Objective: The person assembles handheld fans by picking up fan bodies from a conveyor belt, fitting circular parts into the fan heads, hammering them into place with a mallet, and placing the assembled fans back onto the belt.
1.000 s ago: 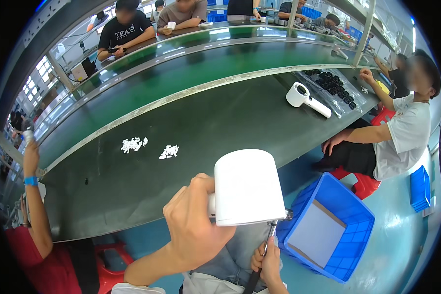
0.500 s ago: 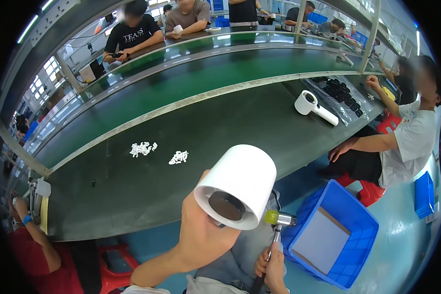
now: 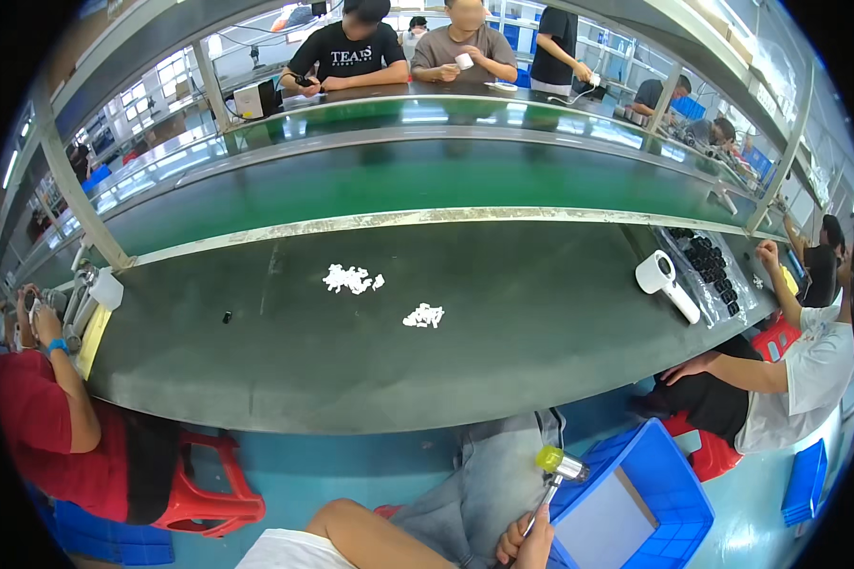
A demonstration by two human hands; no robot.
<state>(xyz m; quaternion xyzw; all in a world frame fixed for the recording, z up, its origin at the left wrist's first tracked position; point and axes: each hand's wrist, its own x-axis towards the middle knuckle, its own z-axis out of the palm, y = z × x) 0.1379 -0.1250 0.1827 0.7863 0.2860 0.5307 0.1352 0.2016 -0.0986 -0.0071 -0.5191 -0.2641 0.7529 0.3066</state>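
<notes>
My right hand (image 3: 526, 541) is closed around the handle of a small mallet (image 3: 567, 467) low in the picture. One end of the mallet's head is yellow-green; the rest is metal. It is raised beside my jeans-clad leg, next to a blue crate. Of my left arm only the bent elbow and part of the forearm show at the lower edge; the hand lies outside the picture. On the dark table ahead lie two heaps of small white pieces, a larger one (image 3: 349, 278) and a smaller one (image 3: 424, 315).
The blue crate (image 3: 678, 479) holds a flat pale sheet. A white handheld device (image 3: 669, 284) lies on the right of the table (image 3: 285, 370), beside a clear bag of black parts (image 3: 712, 270). Co-workers sit left and right, and others across the green conveyor (image 3: 399, 180).
My left hand, which held up a white cylindrical device, has dropped out of the picture with the device no longer visible. The view has shifted left; the right hand still grips the mallet.
</notes>
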